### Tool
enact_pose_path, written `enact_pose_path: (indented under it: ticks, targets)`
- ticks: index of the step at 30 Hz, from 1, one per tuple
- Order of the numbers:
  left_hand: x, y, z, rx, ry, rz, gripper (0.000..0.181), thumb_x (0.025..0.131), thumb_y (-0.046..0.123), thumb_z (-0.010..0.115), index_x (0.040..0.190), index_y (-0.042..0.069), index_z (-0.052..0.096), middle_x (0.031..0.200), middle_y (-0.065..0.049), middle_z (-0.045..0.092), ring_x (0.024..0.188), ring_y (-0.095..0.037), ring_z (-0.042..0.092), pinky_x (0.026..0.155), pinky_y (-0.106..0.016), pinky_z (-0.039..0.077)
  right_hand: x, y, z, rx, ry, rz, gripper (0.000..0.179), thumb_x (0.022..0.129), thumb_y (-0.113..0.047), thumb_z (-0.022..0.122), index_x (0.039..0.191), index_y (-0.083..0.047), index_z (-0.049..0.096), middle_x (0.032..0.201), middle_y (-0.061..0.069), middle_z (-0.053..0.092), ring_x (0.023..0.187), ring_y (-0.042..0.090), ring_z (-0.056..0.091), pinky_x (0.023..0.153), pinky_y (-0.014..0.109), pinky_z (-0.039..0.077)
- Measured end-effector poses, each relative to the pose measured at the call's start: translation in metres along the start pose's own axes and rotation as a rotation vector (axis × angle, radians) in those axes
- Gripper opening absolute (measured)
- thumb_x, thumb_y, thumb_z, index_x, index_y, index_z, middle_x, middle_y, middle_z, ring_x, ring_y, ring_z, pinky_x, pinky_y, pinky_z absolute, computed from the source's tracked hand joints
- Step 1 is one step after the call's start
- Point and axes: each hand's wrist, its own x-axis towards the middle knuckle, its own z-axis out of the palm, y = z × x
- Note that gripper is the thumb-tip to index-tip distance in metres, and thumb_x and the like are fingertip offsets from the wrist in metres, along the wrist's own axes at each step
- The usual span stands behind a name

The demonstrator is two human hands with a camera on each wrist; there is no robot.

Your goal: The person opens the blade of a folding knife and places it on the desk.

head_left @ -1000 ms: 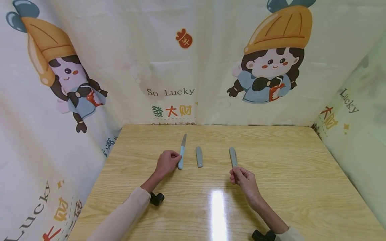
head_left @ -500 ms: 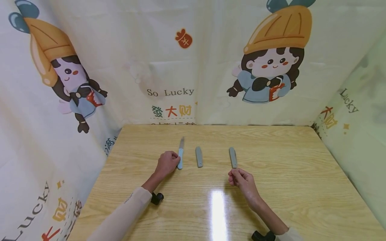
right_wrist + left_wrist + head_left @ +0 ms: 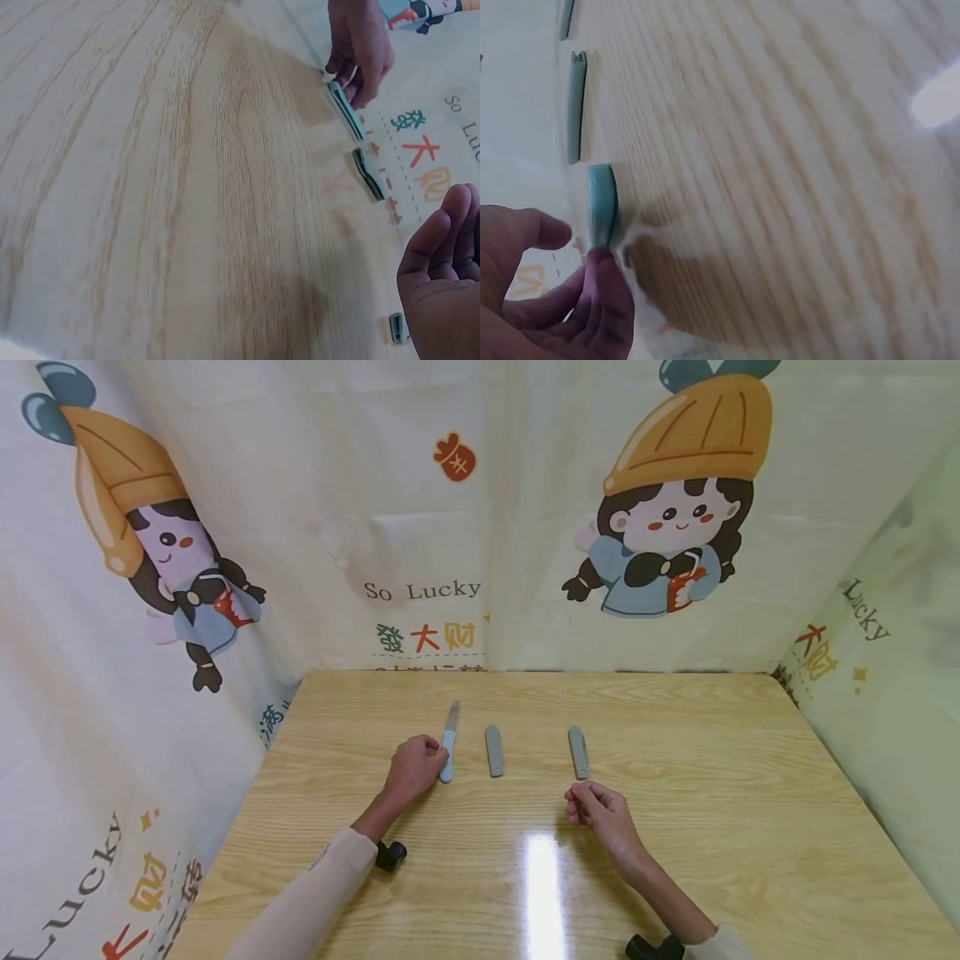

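A small knife (image 3: 447,763) with a light blue handle lies on the table, its blade pointing to the far side. At its handle, my left hand (image 3: 417,767) touches the side with its fingertips. The left wrist view shows the thumb (image 3: 553,234) standing apart from the handle (image 3: 601,196). My right hand (image 3: 604,814) hovers just in front of the right grey piece (image 3: 578,752), its fingers loosely bent around nothing. That piece is slim and round-ended, like a folded knife. A matching grey piece (image 3: 494,751) lies between it and the blue knife.
All three objects lie in a row on the wood-grain table (image 3: 712,760). A printed curtain (image 3: 525,527) hangs behind and along both sides. Black wrist devices (image 3: 392,856) show under the sleeves. A bright light reflection (image 3: 543,885) falls on the near tabletop.
The blue knife has shifted slightly toward me and settled under the left hand. My right hand has let go of the right grey piece and drawn back toward me.
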Motion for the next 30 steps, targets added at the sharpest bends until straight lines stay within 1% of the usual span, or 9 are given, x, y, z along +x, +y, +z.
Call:
enact_pose_path:
  ticks: [3,7,11,15,18,21,24,26,30]
  targets:
    - [0.000,0.003,0.000,0.042,0.044,0.050,0.029,0.093,0.018,0.065,0.110,-0.005,0.071,0.092,-0.006,0.067,0.088,-0.023,0.063,0.081,-0.044,0.053,0.000,-0.001,0.000,-0.002,-0.003,-0.001,0.032,0.107,-0.013,0.053,0.101,0.018,0.059,0.083,0.015,0.061,0.072,0.015,0.059,0.067,0.027,0.053]
    - [-0.002,0.010,0.002,0.107,0.090,0.109,0.035,0.095,0.019,0.066,0.119,-0.006,0.068,0.100,-0.010,0.064,0.096,-0.029,0.058,0.082,-0.046,0.050,0.001,-0.001,0.000,0.003,-0.013,-0.009,0.033,0.107,-0.014,0.053,0.102,0.019,0.059,0.085,0.016,0.061,0.073,0.015,0.059,0.067,0.027,0.053]
    - [-0.006,0.018,0.005,0.177,0.121,0.186,0.042,0.095,0.022,0.069,0.127,-0.004,0.065,0.116,-0.018,0.063,0.109,-0.036,0.054,0.089,-0.049,0.049,0.000,-0.001,0.000,-0.001,-0.026,-0.018,0.035,0.108,-0.015,0.053,0.102,0.019,0.058,0.086,0.016,0.060,0.074,0.015,0.059,0.068,0.028,0.054]
    - [-0.009,0.027,0.009,0.256,0.122,0.293,0.050,0.096,0.025,0.069,0.134,-0.006,0.060,0.130,-0.020,0.059,0.121,-0.038,0.051,0.099,-0.051,0.044,0.000,-0.001,0.001,-0.008,-0.027,-0.019,0.035,0.108,-0.016,0.053,0.102,0.018,0.059,0.086,0.014,0.061,0.074,0.015,0.059,0.068,0.028,0.054]
    - [-0.010,0.034,0.013,0.308,0.103,0.329,0.048,0.098,0.028,0.068,0.134,-0.004,0.062,0.129,-0.017,0.059,0.121,-0.034,0.052,0.099,-0.047,0.046,0.001,-0.002,0.001,-0.016,-0.031,-0.013,0.034,0.108,-0.015,0.053,0.102,0.018,0.059,0.085,0.014,0.061,0.073,0.015,0.059,0.069,0.028,0.054]
    - [-0.012,0.043,0.018,0.325,0.060,0.323,0.042,0.099,0.029,0.067,0.129,0.000,0.066,0.121,-0.013,0.061,0.113,-0.030,0.055,0.088,-0.044,0.053,0.001,-0.004,0.002,-0.030,-0.028,-0.010,0.034,0.108,-0.015,0.052,0.103,0.018,0.059,0.084,0.014,0.061,0.073,0.016,0.059,0.069,0.029,0.054]
    - [-0.013,0.053,0.024,0.305,-0.001,0.276,0.041,0.100,0.030,0.067,0.128,0.000,0.066,0.116,-0.012,0.060,0.106,-0.029,0.057,0.079,-0.045,0.056,0.003,-0.006,0.002,-0.037,-0.030,-0.017,0.035,0.107,-0.015,0.052,0.103,0.018,0.059,0.085,0.014,0.061,0.073,0.016,0.059,0.069,0.029,0.054]
    - [-0.012,0.059,0.029,0.294,-0.045,0.237,0.045,0.101,0.032,0.066,0.128,-0.003,0.065,0.115,-0.015,0.059,0.103,-0.029,0.059,0.076,-0.045,0.057,0.003,-0.007,0.003,-0.039,-0.036,-0.027,0.035,0.107,-0.015,0.052,0.103,0.019,0.059,0.086,0.015,0.061,0.074,0.017,0.059,0.069,0.029,0.055]
    - [-0.010,0.065,0.040,0.302,-0.106,0.161,0.049,0.102,0.038,0.064,0.119,-0.008,0.064,0.107,-0.018,0.058,0.091,-0.029,0.061,0.070,-0.043,0.056,0.005,-0.008,0.008,-0.061,-0.091,-0.055,0.038,0.108,-0.016,0.051,0.107,0.021,0.060,0.086,0.015,0.062,0.075,0.017,0.059,0.070,0.029,0.055]
